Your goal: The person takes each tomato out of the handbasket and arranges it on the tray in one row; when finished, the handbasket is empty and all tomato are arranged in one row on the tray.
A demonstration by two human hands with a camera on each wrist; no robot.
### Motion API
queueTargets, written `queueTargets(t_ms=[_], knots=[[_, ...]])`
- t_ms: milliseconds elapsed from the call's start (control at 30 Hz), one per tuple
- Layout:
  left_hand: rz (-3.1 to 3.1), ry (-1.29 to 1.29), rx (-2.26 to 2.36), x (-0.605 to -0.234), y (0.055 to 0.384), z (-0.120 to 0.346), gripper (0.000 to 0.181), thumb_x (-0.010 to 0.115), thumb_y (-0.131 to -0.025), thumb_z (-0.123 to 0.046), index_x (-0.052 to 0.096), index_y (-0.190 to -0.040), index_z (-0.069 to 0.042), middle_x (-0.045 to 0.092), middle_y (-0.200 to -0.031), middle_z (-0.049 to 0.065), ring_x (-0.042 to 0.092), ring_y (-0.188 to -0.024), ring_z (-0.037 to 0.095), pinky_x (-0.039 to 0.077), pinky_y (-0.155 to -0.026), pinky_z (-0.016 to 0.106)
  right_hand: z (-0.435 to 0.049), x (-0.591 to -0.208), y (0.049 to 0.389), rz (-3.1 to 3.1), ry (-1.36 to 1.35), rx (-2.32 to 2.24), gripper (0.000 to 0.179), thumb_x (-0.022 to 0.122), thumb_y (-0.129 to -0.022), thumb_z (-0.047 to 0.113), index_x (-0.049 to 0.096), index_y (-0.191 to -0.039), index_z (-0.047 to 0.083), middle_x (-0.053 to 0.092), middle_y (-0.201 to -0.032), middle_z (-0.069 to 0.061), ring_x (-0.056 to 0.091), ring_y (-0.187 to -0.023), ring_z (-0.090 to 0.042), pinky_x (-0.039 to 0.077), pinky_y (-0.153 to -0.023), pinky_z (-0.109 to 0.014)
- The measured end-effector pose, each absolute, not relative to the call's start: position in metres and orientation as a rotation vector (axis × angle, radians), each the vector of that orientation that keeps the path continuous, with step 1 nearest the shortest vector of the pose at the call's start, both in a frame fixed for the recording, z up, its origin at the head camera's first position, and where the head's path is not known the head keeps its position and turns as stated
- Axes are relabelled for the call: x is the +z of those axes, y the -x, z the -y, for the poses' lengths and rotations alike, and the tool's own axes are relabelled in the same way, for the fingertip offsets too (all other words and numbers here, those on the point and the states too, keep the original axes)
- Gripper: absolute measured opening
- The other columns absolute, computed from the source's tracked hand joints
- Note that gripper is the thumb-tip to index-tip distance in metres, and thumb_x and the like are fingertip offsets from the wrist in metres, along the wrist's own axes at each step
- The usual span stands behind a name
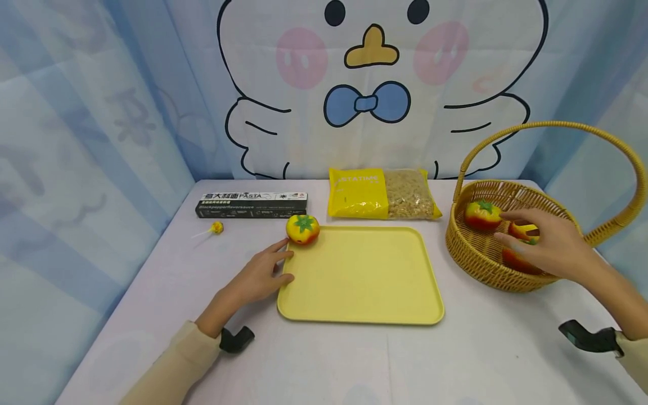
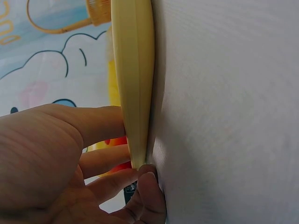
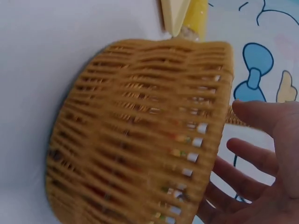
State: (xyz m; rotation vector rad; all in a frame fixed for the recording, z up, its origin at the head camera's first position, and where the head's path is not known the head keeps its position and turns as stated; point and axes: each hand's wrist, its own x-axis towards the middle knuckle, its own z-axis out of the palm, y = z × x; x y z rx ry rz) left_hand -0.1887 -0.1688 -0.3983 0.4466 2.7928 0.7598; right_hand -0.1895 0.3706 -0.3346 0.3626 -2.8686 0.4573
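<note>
My left hand [image 1: 260,275] rests at the left edge of a yellow tray [image 1: 359,275]; in the left wrist view its fingertips touch the tray's rim [image 2: 133,70]. By the tray's upper left corner, close to those fingers, sits a yellow-and-red tomato [image 1: 302,229] with a green leafy top. My right hand [image 1: 549,239] reaches over a wicker basket [image 1: 483,275], fingers spread with nothing held between them. Inside lies one tomato [image 1: 483,215] near the fingertips, and more tomatoes [image 1: 518,261] are partly hidden beneath the hand. The right wrist view shows the hand beside the basket's rim [image 3: 224,93].
A black-and-white pasta box [image 1: 251,205] lies at the back left, with a small yellow lollipop-like thing [image 1: 216,227] in front. Behind the tray lies a yellow pasta bag [image 1: 383,194]. The basket's tall handle [image 1: 557,125] arches above it. A printed curtain [image 1: 369,146] hangs behind the table.
</note>
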Motion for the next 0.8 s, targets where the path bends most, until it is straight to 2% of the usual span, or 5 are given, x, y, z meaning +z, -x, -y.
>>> queueTargets(t_ms=[167, 200, 333, 567, 800], knots=[[-2.794, -0.441, 0.763, -0.397, 0.188, 0.168, 0.057, 0.073, -0.1, -0.021, 0.056, -0.152, -0.002, 0.03, -0.175, 0.017, 0.061, -0.106, 0.024, 0.053, -0.101, 0.043, -0.387, -0.336, 0.189, 2.896, -0.317, 0.46, 0.053, 0.084, -0.092, 0.028, 0.067, -0.131, -0.005, 0.068, -0.124, -0.035, 0.063, -0.107, -0.052, 0.062, -0.067, -0.041], [-2.795, -0.444, 0.759, -0.397, 0.188, 0.168, 0.057, 0.073, -0.1, -0.021, 0.056, -0.151, -0.002, 0.03, -0.175, 0.018, 0.061, -0.106, 0.024, 0.053, -0.1, 0.044, -0.389, -0.336, 0.189, 2.906, -0.308, 0.46, 0.054, 0.084, -0.092, 0.028, 0.067, -0.131, -0.006, 0.068, -0.123, -0.036, 0.063, -0.106, -0.052, 0.063, -0.068, -0.044], [-2.792, -0.438, 0.762, -0.397, 0.188, 0.168, 0.058, 0.073, -0.1, -0.021, 0.056, -0.152, -0.002, 0.03, -0.175, 0.018, 0.061, -0.106, 0.025, 0.053, -0.1, 0.044, -0.397, -0.337, 0.189, 2.934, -0.297, 0.428, 0.056, 0.084, -0.091, 0.03, 0.067, -0.13, -0.007, 0.069, -0.118, -0.036, 0.065, -0.099, -0.05, 0.056, -0.063, -0.033], [-2.789, -0.438, 0.769, -0.397, 0.188, 0.168, 0.056, 0.073, -0.1, -0.02, 0.057, -0.151, -0.002, 0.03, -0.175, 0.018, 0.06, -0.105, 0.024, 0.052, -0.098, 0.043, -0.407, -0.336, 0.191, 2.997, -0.283, 0.448, 0.057, 0.082, -0.093, 0.031, 0.065, -0.13, -0.009, 0.068, -0.116, -0.04, 0.068, -0.093, -0.054, 0.062, -0.069, -0.057], [-2.787, -0.44, 0.769, -0.397, 0.187, 0.169, 0.056, 0.073, -0.1, -0.02, 0.056, -0.151, -0.002, 0.031, -0.174, 0.018, 0.061, -0.106, 0.024, 0.052, -0.098, 0.043, -0.41, -0.335, 0.19, 3.08, -0.295, 0.368, 0.06, 0.081, -0.094, 0.033, 0.064, -0.129, -0.013, 0.069, -0.118, -0.039, 0.069, -0.091, -0.048, 0.062, -0.072, -0.052]])
